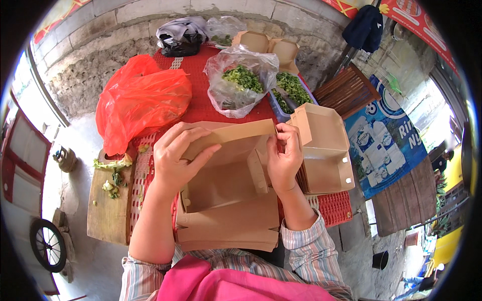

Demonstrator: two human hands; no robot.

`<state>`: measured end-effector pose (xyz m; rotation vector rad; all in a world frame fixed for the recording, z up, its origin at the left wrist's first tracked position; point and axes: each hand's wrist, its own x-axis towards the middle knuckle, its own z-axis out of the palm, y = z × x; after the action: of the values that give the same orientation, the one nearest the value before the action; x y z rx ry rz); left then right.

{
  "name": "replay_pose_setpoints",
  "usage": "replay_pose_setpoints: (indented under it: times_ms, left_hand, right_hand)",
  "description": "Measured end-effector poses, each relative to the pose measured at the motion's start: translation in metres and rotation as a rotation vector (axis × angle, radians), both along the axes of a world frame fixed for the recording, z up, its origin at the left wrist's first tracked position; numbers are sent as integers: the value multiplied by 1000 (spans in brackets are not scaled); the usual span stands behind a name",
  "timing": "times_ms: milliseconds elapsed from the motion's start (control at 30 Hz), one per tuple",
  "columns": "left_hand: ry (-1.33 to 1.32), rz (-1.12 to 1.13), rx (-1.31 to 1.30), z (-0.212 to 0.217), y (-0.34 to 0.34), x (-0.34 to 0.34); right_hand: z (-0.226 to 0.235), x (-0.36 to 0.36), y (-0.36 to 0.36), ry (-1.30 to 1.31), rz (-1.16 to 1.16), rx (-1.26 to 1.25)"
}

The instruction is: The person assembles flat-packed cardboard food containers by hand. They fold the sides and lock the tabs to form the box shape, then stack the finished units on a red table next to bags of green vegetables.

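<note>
A brown cardboard food box (221, 185), partly folded up, stands in front of me with its lid raised. My left hand (182, 153) grips the left side of the lid, fingers over the top edge and thumb below. At the lid's right corner, my right hand (285, 159) pinches the cardboard between thumb and fingers. Beneath the box lie flat cardboard blanks (228, 228), close to my body. Right of my right hand sits a folded, open box (326, 168), apparently stacked on others.
A red cloth (193, 95) covers the table. On it are a red plastic bag (143, 100), a clear bag of chopped greens (243, 80), a tub of greens (296, 89) and open boxes (251, 41). A wooden cutting board (108, 210) with vegetable scraps lies left; a bench (406, 200) stands right.
</note>
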<state>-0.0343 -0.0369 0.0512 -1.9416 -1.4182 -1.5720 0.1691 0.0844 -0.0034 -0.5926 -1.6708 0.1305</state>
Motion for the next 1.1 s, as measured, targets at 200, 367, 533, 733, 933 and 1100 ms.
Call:
replay_pose_setpoints:
  times_ms: [200,367,533,733,933,1100]
  left_hand:
    - [-23,-30,-8,1,-5,2]
    - [-119,-64,-94,7,-6,2]
    - [-325,-114,-184,7,-4,-1]
    - [-329,-183,-229,0,1,-13]
    - [6,192,-310,-1,3,-11]
    - [347,431,-136,15,-10,15]
  right_hand:
    - [7,-10,-9,306,268,-232]
    - [14,1,-12,-94,-8,-50]
    - [14,1,-15,-99,-20,-110]
    - [20,1,-13,-78,117,-172]
    - [14,1,-7,-131,130,-151]
    - [8,-4,-17,-274,62,-129]
